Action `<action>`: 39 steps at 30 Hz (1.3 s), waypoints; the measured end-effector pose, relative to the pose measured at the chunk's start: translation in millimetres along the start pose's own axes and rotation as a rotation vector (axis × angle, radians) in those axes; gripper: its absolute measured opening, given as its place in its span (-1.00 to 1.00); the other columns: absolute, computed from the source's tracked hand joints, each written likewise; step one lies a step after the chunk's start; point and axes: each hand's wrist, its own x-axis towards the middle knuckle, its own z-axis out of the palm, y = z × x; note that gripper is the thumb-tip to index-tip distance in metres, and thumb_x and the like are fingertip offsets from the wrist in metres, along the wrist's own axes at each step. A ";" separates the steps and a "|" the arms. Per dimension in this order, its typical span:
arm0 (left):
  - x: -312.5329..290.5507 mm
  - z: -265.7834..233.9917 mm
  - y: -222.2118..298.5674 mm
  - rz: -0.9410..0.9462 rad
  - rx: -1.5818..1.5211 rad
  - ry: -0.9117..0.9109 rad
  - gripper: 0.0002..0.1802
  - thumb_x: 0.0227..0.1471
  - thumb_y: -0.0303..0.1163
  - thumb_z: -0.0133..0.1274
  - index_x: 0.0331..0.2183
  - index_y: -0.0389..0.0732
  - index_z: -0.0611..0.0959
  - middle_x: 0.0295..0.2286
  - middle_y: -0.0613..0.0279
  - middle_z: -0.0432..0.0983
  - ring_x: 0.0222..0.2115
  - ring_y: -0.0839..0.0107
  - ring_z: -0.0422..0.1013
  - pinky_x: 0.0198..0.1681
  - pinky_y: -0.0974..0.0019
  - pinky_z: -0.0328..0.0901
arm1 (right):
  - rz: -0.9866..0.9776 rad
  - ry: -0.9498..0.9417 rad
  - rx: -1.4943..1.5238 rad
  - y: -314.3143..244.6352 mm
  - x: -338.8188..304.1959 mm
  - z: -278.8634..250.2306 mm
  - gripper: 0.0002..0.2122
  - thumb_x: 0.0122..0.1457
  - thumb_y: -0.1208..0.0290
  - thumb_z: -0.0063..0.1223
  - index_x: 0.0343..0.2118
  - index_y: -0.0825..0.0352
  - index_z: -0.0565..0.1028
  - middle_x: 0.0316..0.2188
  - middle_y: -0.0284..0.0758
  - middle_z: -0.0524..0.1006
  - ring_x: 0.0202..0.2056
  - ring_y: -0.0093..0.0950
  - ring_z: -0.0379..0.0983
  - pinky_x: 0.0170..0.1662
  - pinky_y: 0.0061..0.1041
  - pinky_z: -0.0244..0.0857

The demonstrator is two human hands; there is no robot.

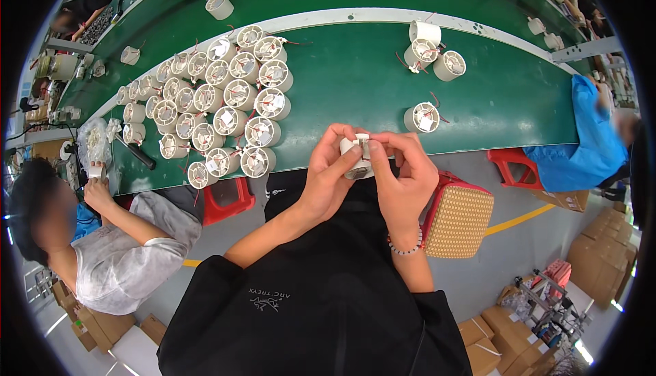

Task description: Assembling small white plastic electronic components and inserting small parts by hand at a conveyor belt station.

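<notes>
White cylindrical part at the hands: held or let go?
Held. Left hand and right hand pinch the white part from opposite sides; cannot tell whether it also touches the green table.

Left hand [326, 176], right hand [403, 176] hold white cylindrical housing [359, 165], near edge of green bench [355, 82]; wired housings [207, 97] clustered bench's left.

Top [342, 294]: black, short sleeves [441, 318]. Logo [265, 303]: small, pale grey, on top's left chest. Bracelet [405, 252]: dark and pale beads, beyond top's right sleeve.
</notes>
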 end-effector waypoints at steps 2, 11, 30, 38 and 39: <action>1.2 6.9 -0.4 0.090 0.028 0.014 -0.77 0.38 -0.52 0.09 -0.03 -0.09 0.41 0.07 0.24 0.39 0.10 0.35 0.47 0.12 0.18 0.47 | -0.137 0.017 -0.132 -6.2 2.4 -0.1 -0.87 0.20 0.72 0.33 -0.22 0.42 0.67 -0.41 -0.39 0.62 -0.35 -0.63 0.49 -0.25 -0.63 0.33; 2.8 26.6 1.0 0.343 0.109 -0.080 -0.70 0.26 -0.63 0.02 -0.03 -0.17 0.38 0.12 0.01 0.29 0.24 0.09 0.37 0.17 0.10 0.45 | -0.329 0.068 -0.344 -29.4 2.2 2.5 -0.82 -0.03 0.65 0.43 -0.37 0.30 0.64 -0.49 -0.42 0.49 -0.47 -0.52 0.35 -0.25 -0.47 0.22; 3.9 26.3 -2.6 0.595 0.269 -0.212 -0.63 0.12 -0.66 0.09 -0.08 -0.17 0.36 0.10 -0.04 0.22 0.29 -0.12 0.24 0.22 -0.18 0.49 | -0.510 0.021 -0.515 -49.0 -5.7 -7.1 -0.75 -0.12 0.64 0.43 -0.38 0.25 0.59 -0.46 -0.45 0.53 -0.49 -0.47 0.39 -0.30 -0.38 0.09; 9.3 8.3 1.6 0.840 0.613 -0.230 -0.62 0.06 -0.63 0.08 -0.08 -0.16 0.40 0.08 -0.13 0.25 0.19 -0.20 0.33 0.13 -0.20 0.48 | -0.486 -0.039 -0.594 -66.2 -8.5 -17.3 -0.76 -0.07 0.65 0.45 -0.31 0.28 0.67 -0.42 -0.43 0.57 -0.47 -0.45 0.45 -0.34 -0.37 0.10; 9.4 6.8 1.2 0.839 0.613 -0.231 -0.62 0.06 -0.63 0.08 -0.08 -0.16 0.40 0.08 -0.13 0.25 0.19 -0.20 0.33 0.13 -0.20 0.48 | -0.478 -0.043 -0.602 -67.0 -9.4 -18.0 -0.76 -0.07 0.65 0.45 -0.30 0.28 0.69 -0.42 -0.43 0.57 -0.47 -0.46 0.44 -0.35 -0.37 0.09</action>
